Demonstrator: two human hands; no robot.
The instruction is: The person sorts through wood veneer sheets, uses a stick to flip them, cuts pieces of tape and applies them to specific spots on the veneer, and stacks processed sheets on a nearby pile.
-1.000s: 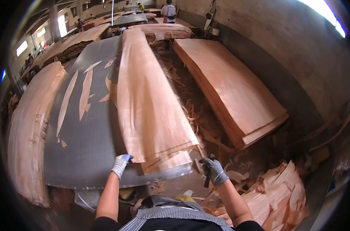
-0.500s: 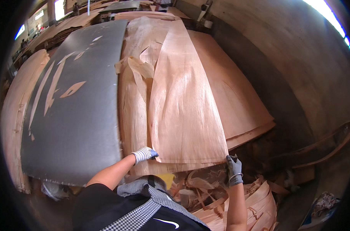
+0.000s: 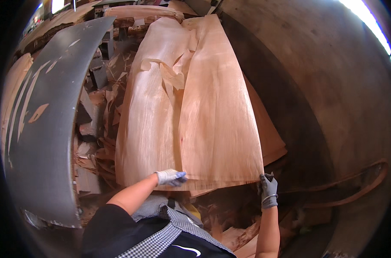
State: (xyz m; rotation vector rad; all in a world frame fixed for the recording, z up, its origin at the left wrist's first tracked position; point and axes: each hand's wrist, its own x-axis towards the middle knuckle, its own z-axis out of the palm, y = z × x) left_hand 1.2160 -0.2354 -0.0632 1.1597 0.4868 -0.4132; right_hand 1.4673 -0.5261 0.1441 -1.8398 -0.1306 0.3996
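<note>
A long, pale pinkish wood veneer sheet [image 3: 221, 107] stretches away from me, narrower at its far end. My left hand [image 3: 171, 177], in a pale glove with blue fingertips, has its fingers closed at the near left corner. At the near right corner, my right hand [image 3: 268, 189], in a grey glove, pinches the edge. A second, rumpled veneer sheet [image 3: 148, 124] lies alongside on the left, partly beneath the first. Torn, curled veneer flaps [image 3: 165, 73] stick up where the two meet.
A large dark grey board [image 3: 44, 129] with thin veneer slivers stands at the left. Blocks and veneer scraps [image 3: 105, 150] fill the gap beside it. More veneer [image 3: 268, 129] shows at the right, near a wall [image 3: 333, 64]. Scraps lie below my hands.
Both veneer sheets have shifted right with my hands, away from the grey board. A scrap-filled gap now shows there, and less of the right-hand pile is visible. The view has shifted too.
</note>
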